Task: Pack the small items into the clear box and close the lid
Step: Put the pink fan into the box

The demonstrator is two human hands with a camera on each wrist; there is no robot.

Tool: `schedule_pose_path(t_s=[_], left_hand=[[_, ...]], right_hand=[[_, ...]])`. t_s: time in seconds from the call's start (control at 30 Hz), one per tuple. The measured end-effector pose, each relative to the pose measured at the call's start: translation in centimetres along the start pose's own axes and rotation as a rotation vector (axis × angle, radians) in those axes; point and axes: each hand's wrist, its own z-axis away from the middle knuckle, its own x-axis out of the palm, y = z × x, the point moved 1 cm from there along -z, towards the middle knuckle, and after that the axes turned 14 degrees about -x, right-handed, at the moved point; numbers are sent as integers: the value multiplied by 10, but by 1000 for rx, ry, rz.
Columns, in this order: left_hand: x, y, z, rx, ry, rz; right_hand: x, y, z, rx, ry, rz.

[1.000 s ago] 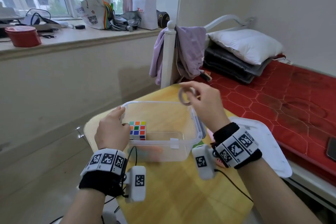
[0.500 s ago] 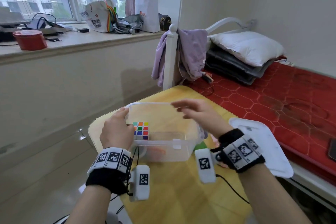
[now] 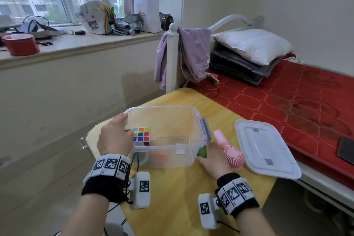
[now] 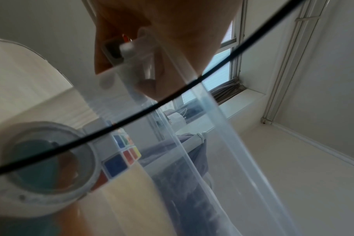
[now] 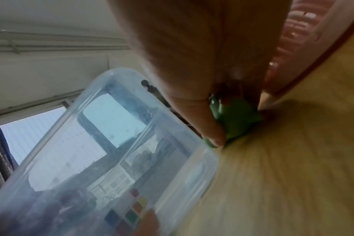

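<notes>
Your left hand fingers are clamped on the clear box rim, and your right hand fingers pinch a green toy on the desk.

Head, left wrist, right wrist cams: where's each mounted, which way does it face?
Head: worn on the head, looks down at the clear box on the table; both hands, forearms show.
Left wrist: looks along the left hand gripping the box rim.
Right wrist: looks along the right hand at the green item.
Shared: all three show the box and cube.
</notes>
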Motion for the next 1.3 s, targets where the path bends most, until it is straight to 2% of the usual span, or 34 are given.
schedule_pose_path(t_s=[0.07,0.13,0.3,0.4,0.47,0.53,0.6,0.77,0.97,1.07,1.3], left_hand=[[-1,-1,0,2,1,-1],[0,-1,1,3,1,0],[0,-1,-1,-2,1,12],[1,-2,-2,-6,-7,22],[1,-2,-2,-2,-8,25],[1,-3,-1,-1,-8,33],[1,-3,-1,-2,-9,41],[-1,-3,0,-2,-10,26],[-2,-2,0,-9,-27,10],[-1,-2,0,-1,-27,11],[-1,-3,-1,7,-21,17]], right_hand=[[-3,0,-3,14,51,-16],[-12,4,-6,47,161,-134],[-58,-5,-5,96,361,-232],[-95,-31,1,-26,534,-232],[-110,-55,4,-122,579,-276],[-111,-81,2,-217,441,-405],[-95,-103,-6,-295,218,-463],[-39,-135,-31,-449,-165,-286],[-18,-144,-50,-450,-409,-240],[-21,-140,-49,-393,-428,-360],[-54,-113,-29,-486,-219,-397]])
